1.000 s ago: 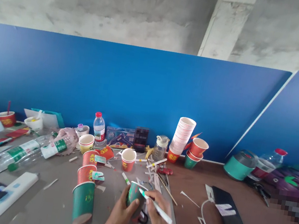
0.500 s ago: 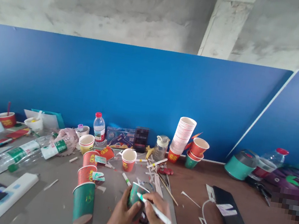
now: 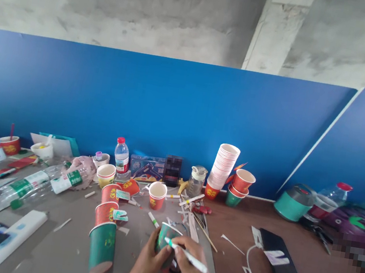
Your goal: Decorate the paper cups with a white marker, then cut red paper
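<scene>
My left hand (image 3: pixel 152 257) is wrapped round a green paper cup (image 3: pixel 166 237), held with its rim up and slightly tilted. In my right hand (image 3: pixel 193 262) is a white marker (image 3: pixel 195 262) with a green tip end, gripped between thumb and fingers. The tip points at the cup's side; whether it touches cannot be made out. Left of my hands lie joined paper cups in a row, a large green one (image 3: pixel 101 249) nearest and red ones (image 3: pixel 106 213) behind it. A red paper cup (image 3: pixel 157 196) with a white inside stands just beyond my hands.
A tall stack of paper cups (image 3: pixel 223 168) leans by a glass jar (image 3: pixel 196 182). Plastic bottles (image 3: pixel 32 186) and a white power strip (image 3: pixel 15 244) lie at left. Paper scraps and loose markers (image 3: pixel 191 200) are scattered around. A black phone-like device (image 3: pixel 282 263) with white cable lies right.
The marker and my right hand have shifted slightly to the left along the cup. My left hand keeps hold of the cup in nearly the same place.
</scene>
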Tool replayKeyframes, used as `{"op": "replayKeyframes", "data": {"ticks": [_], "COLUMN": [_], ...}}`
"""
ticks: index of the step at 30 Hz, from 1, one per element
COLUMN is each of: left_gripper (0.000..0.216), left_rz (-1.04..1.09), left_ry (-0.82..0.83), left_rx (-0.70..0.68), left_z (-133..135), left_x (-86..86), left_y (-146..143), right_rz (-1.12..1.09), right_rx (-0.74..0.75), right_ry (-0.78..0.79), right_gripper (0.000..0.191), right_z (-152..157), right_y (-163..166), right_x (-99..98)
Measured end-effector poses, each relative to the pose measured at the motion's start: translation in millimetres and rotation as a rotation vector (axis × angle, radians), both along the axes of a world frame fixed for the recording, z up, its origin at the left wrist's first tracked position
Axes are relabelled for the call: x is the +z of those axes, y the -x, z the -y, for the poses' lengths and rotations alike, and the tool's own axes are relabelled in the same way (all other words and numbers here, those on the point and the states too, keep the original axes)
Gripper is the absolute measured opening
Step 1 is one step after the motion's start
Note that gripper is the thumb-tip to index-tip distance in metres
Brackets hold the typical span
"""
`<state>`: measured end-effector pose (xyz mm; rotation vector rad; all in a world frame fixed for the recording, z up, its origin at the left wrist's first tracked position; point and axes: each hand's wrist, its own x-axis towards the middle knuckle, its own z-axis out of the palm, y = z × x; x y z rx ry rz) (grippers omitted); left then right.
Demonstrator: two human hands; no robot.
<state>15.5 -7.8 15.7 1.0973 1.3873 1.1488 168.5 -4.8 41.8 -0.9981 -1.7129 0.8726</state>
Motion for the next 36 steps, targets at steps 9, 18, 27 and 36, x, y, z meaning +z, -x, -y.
{"op": "replayKeyframes", "data": {"ticks": [9, 18, 27, 36], "left_gripper": [0.063, 0.037, 0.035, 0.032], "left_rz": [0.497, 0.796, 0.805, 0.819], "left_ry": [0.122, 0.268, 0.293, 0.330], "left_rx": [-0.004, 0.008, -0.054, -0.024], "left_z": [-7.3, -4.5, -4.3, -6.0], "left_x": [-2.7, 5.1, 6.4, 6.9], "left_y": [5.4, 8.1, 9.9, 10.4], "right_rz": [-0.335, -0.410, -0.401, -0.438], "right_rx": [-0.193, -0.067, -0.092, 0.069], "right_ry": [0.140, 0.274, 0.288, 0.398], "right_gripper": [0.026, 0.033, 0.035, 0.033], "right_z": [-10.6, -3.3, -6.2, -5.8], "right_y": [-9.3, 7.7, 4.4, 8.5], "right_x": [-12.5, -13.3, -9.8, -9.6]}}
